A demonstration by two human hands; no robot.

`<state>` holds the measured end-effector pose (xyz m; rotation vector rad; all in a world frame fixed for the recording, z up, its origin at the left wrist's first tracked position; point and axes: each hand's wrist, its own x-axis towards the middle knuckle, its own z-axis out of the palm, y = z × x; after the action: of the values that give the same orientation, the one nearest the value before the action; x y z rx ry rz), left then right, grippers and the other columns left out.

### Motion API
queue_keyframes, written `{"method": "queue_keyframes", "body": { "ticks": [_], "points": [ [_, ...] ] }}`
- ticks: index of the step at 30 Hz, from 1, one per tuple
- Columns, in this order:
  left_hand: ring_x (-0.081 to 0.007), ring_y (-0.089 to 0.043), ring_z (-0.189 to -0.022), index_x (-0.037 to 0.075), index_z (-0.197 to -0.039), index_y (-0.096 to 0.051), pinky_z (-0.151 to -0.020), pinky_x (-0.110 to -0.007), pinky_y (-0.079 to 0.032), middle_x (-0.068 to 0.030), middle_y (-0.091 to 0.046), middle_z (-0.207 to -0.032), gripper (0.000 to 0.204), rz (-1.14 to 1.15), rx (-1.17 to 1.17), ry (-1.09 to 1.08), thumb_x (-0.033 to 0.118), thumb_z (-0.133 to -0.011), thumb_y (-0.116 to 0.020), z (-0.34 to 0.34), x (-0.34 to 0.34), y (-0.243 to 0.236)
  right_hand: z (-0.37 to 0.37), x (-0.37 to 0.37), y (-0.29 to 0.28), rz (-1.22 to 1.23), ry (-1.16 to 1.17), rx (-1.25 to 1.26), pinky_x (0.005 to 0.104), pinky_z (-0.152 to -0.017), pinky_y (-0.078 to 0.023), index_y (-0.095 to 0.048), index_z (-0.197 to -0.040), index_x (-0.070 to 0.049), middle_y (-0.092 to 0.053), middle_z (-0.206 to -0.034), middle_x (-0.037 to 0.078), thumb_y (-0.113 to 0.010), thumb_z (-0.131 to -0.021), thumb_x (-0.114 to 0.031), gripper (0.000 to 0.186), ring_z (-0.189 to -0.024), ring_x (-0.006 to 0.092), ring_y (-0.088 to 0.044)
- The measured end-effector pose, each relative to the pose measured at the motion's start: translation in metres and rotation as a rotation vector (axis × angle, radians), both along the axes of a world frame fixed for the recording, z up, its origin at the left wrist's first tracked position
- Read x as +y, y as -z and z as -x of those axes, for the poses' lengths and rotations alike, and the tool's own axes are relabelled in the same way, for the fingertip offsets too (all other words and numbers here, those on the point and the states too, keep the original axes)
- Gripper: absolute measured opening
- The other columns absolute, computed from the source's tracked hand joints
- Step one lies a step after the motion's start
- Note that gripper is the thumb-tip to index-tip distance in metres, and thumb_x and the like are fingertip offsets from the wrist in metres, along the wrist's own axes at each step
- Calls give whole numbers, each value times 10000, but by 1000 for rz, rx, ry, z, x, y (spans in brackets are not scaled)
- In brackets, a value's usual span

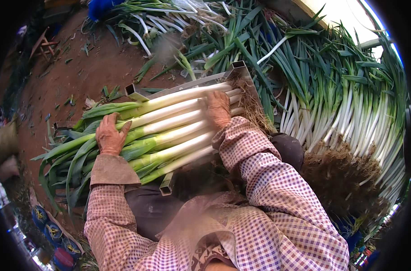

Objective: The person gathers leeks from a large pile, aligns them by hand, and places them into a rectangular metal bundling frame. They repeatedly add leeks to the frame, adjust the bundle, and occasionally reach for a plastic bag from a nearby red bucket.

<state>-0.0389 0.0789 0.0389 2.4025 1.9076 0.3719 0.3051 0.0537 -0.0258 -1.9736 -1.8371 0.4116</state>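
Several thick leeks (169, 118) lie side by side across a metal frame (168, 184) in front of me, white shanks and roots to the right, green leaves to the left. My left hand (110, 134) grips the leeks where white turns to green, its thumb apart from its fingers. Over the white shanks near the roots, my right hand (218, 109) is closed with curled fingers, its fingertips partly hidden. Brown tangled roots (250, 101) press against the upright plate at the frame's right end.
A large row of leeks (345, 113) stands along the right, roots toward me. More loose leeks (178, 20) are heaped at the far side on brown soil (97, 58). Blue round bundles (54, 232) sit at the lower left. My dark-clad knee (288, 150) is beside the frame.
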Motion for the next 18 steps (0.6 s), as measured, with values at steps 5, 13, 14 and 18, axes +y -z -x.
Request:
{"method": "queue_keyframes", "body": {
  "ticks": [5,13,14,18],
  "points": [
    [-291,-537,-1009,112,-990,-652,-846,-437,-414,-69,-603,-1018,415,49,65,20,483,-804,-653,-15,11,-6,-5,-5,23,-238,41,-48,469,-995,-347,-587,-1045,-101,-572,-1061,141,-625,-857,-263,251,-1132,368,-473],
    [-268,-452,-1135,133,-1114,-617,-953,-451,-337,-70,-559,-1135,472,100,85,-68,480,-797,-664,-9,9,4,-12,8,23,-82,25,-65,480,-1009,-331,-621,-1013,-117,-565,-1098,157,-627,-853,-272,223,-1191,377,-431],
    [-265,-447,-1148,141,-1146,-605,-944,-448,-341,-71,-540,-1170,487,83,101,-64,481,-801,-658,-9,8,4,-7,8,28,-80,4,-55,481,-1007,-331,-621,-1020,-116,-564,-1101,162,-628,-852,-273,230,-1195,378,-428],
    [-281,-393,-1253,171,-1266,-557,-1072,-506,-237,-86,-491,-1305,541,-83,285,26,518,-852,-577,-17,6,-5,-8,-1,21,-130,23,91,482,-1062,-272,-545,-1216,-133,-499,-1204,181,-643,-848,-320,424,-1269,369,-365]
  ]
}}
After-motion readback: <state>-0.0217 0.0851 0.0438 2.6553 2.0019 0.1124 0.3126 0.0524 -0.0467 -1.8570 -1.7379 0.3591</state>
